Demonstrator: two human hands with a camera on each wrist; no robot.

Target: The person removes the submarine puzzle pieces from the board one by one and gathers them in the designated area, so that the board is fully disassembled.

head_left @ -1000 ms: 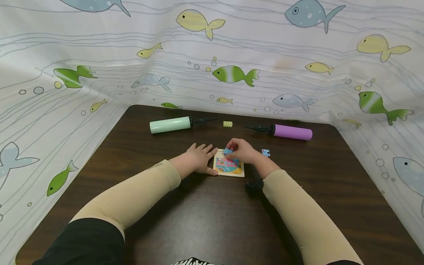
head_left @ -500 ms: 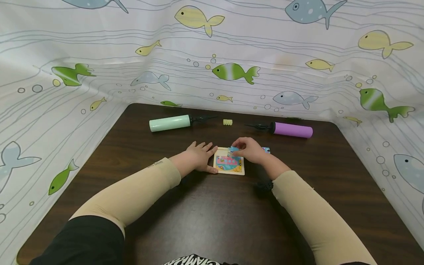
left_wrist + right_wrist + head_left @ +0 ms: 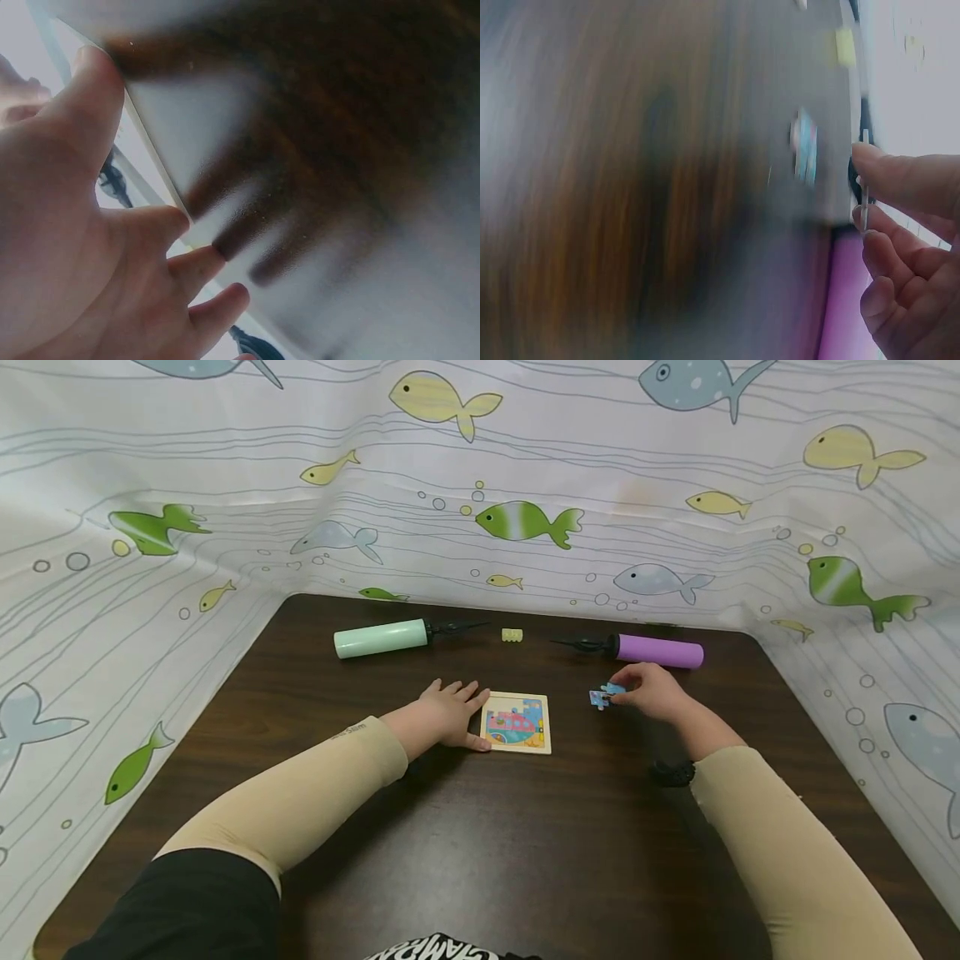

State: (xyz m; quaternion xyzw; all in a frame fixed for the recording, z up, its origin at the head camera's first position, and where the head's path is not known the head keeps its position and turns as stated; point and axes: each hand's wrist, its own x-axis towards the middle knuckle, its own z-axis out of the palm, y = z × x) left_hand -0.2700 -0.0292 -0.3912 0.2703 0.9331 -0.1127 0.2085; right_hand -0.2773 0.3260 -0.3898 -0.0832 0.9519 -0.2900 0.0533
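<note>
A small square jigsaw board (image 3: 502, 702) with a pink and blue picture lies mid-table; bare wood shows at its upper left. My left hand (image 3: 448, 714) rests with spread fingers at the board's left side, its thumb and index fingertip touching the edge. To the right, my right hand (image 3: 654, 692) pinches a blue puzzle piece (image 3: 614, 688) between thumb and fingers. That piece appears edge-on and thin in the right wrist view. Beside it, a loose puzzle piece (image 3: 597, 699) lies on the table; in the head view the two overlap or nearly meet.
At the back lie a mint green hand pump (image 3: 382, 638), a small yellow block (image 3: 512, 635) and a purple hand pump (image 3: 660, 651). The dark wooden table (image 3: 480, 843) is bordered at the back and sides by a fish-patterned curtain (image 3: 420, 543).
My right hand has moved right, away from the board, carrying the blue puzzle piece beside the loose one. The board's upper part is now uncovered. My left hand stays where it was.
</note>
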